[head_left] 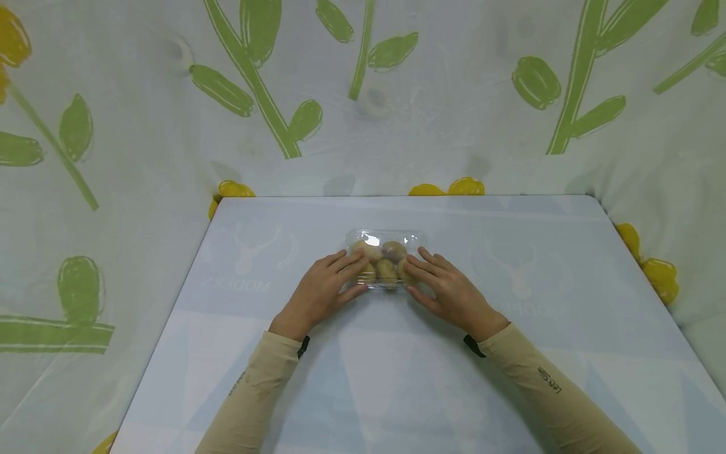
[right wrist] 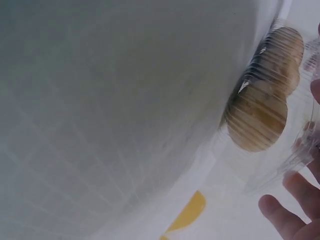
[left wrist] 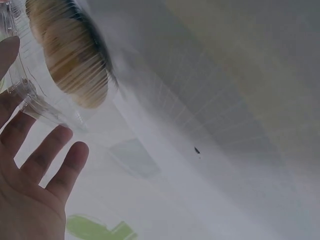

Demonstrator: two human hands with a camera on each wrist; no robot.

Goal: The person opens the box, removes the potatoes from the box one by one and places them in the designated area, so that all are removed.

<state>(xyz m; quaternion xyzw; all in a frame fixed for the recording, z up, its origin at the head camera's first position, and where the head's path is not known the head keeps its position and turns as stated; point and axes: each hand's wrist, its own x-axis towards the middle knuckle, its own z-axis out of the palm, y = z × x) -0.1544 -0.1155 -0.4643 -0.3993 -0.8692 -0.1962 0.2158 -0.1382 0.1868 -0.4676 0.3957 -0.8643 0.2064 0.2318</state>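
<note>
A clear box (head_left: 386,258) of brown fruit is held on the table (head_left: 510,252). The left hand (head_left: 320,291) and right hand (head_left: 448,289) are pressed against its two ends, fingers nearly straight.

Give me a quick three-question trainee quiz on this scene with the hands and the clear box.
1. True or false: the clear plastic box sits between the left hand and the right hand.
2. What is in the box? A) brown rounded items B) green leaves C) coins
3. What does the box rest on?

Key: 1 true. 2 A. 3 the pale table.
</note>
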